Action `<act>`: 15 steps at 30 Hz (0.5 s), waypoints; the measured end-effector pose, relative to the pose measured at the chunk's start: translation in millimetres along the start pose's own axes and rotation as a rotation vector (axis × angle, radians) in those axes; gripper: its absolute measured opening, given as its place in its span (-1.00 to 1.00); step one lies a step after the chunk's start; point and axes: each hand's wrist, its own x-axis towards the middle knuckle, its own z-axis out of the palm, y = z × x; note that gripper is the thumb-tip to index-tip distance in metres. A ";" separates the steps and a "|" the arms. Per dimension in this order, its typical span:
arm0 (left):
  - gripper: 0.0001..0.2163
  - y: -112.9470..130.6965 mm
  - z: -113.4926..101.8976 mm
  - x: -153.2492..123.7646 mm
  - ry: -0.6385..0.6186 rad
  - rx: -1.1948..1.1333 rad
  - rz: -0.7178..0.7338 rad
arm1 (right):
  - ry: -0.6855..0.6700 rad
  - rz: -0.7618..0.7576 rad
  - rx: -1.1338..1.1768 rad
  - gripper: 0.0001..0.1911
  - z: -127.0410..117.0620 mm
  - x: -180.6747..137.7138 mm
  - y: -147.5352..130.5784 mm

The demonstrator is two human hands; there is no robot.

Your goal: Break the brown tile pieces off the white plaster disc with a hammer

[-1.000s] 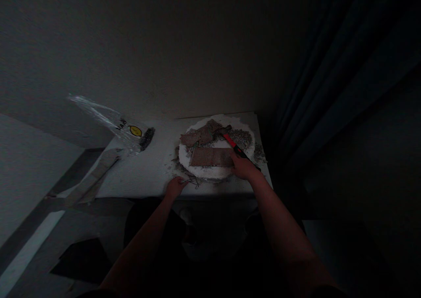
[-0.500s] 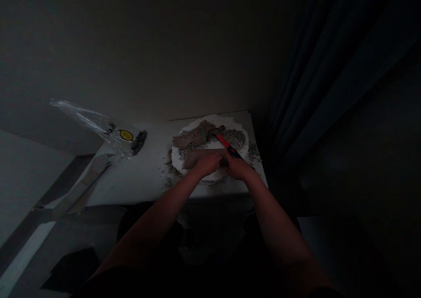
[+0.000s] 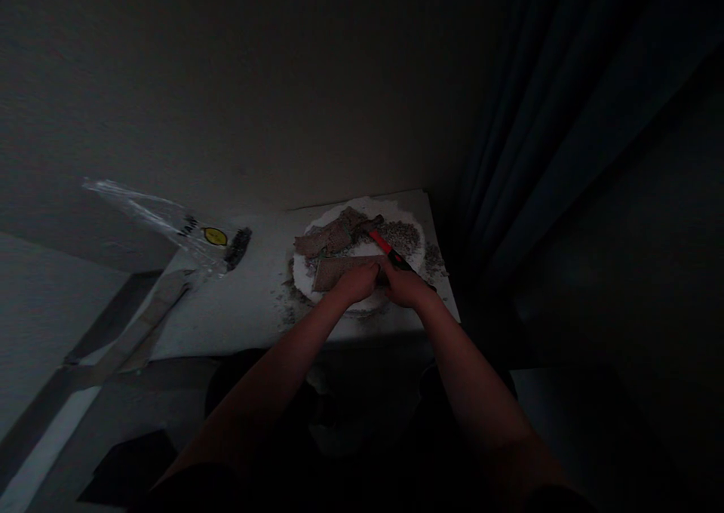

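Note:
A flat brown, coarse-looking piece (image 3: 333,270) lies at the front of a white round sheet with a ragged edge (image 3: 304,278). My left hand (image 3: 360,281) is closed at the right end of this piece. My right hand (image 3: 404,285) is closed close beside it, the fingertips of both nearly meeting; what the right fingers pinch is hidden. A hammer (image 3: 380,241) with a red and black handle lies slanting behind my right hand, its head toward the back. Another crumpled brown piece (image 3: 328,238) lies behind the front one. Grey crumbs (image 3: 403,235) are heaped near the hammer head.
The sheet rests on a white table (image 3: 226,309), with grey crumbs scattered around it. A clear plastic bag (image 3: 192,235) with a yellow label and dark contents stands at the left. A wall rises behind; a dark curtain (image 3: 543,136) hangs at the right. The light is dim.
The view has shifted slightly. Both hands stay close together at the front brown piece, and the hammer lies as before.

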 end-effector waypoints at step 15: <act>-0.71 -1.7 -6.8 15.2 -0.100 0.073 0.103 | 0.017 -0.027 -0.002 -0.12 1.5 0.4 1.6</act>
